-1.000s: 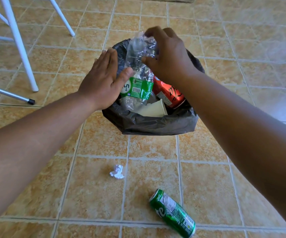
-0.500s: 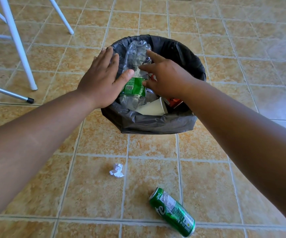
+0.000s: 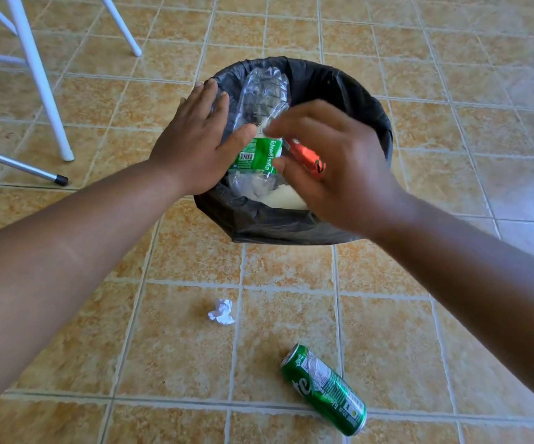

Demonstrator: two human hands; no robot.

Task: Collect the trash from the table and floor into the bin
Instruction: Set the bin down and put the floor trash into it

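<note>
Arms: 2, the left arm (image 3: 67, 251) and the right arm (image 3: 483, 299), both bare.
Hands: 2, the left hand (image 3: 195, 145) and the right hand (image 3: 332, 168), both bare.
Blur: the right hand looks a bit fuzzy.

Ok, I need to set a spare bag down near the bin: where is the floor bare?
Bare tiles lie right of the bin, and left of it up to the white legs. In front it is crowded: crumpled paper and a green can lie there. A bottle sticks out of the bin.
</note>
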